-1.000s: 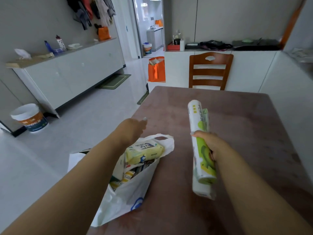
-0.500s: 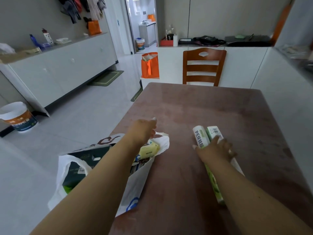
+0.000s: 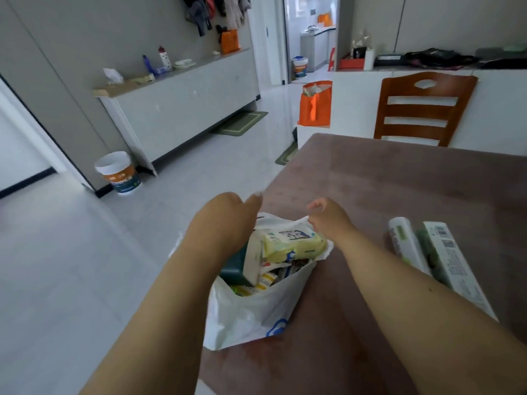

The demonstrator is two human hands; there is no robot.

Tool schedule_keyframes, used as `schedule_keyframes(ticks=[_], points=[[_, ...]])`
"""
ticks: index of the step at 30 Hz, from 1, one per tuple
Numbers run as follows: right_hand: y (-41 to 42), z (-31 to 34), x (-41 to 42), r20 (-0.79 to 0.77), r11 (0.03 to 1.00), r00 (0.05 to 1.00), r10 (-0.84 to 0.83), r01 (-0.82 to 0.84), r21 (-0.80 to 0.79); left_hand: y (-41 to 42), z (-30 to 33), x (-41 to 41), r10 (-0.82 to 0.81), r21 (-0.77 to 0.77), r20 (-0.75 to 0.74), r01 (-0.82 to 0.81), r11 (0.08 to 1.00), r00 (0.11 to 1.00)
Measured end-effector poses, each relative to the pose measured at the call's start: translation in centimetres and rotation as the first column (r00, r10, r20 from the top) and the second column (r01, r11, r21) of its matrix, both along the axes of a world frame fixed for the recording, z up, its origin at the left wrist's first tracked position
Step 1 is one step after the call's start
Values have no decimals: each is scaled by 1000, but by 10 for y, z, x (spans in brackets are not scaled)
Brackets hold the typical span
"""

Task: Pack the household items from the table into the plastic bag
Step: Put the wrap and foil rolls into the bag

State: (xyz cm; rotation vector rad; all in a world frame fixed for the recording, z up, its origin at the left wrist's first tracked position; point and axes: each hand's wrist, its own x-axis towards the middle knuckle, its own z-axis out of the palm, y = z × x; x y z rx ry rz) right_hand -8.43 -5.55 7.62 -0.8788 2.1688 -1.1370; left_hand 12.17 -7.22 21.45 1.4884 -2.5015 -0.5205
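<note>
Left hand (image 3: 225,220) hid its own fingers at the plastic bag (image 3: 251,317) mouth; grip couldn't be told. Right hand (image 3: 328,218) pinched the bag's far rim. Bag sat at the table (image 3: 399,181) left edge, mouth facing away. Roll (image 3: 405,240) and box (image 3: 450,258) lay right of bag, long axes pointing away, near ends behind the forearm.
</note>
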Motion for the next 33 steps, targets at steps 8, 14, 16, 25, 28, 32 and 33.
schedule_keyframes(ticks=[8, 14, 16, 25, 28, 32, 33], points=[[-8, 8, 14, 180, 987, 979, -91, 114, -118, 1, 8, 51, 104, 133, 159, -126, 983, 982], [-4, 16, 18, 272, 978, 956, -114, 156, -138, 6, -6, 27, 219, 593, -200, -60, 803, 955], [-1, 17, 14, 307, 974, 943, -126, 177, -143, 7, -18, 23, 293, 707, -268, -20, 707, 918], [13, 66, -18, 478, 878, 872, -111, 311, -364, -16, 19, -40, 261, 556, -613, 172, 813, 746], [14, 107, -34, 465, 855, 881, -81, 302, -422, -31, 61, -59, 162, 442, -658, 203, 874, 735], [23, 157, -63, 383, 818, 914, -137, 322, -477, -61, 105, -79, 118, 359, -756, 257, 897, 643], [27, 164, -70, 369, 803, 918, -144, 326, -499, -69, 109, -84, 130, 371, -766, 267, 890, 629]])
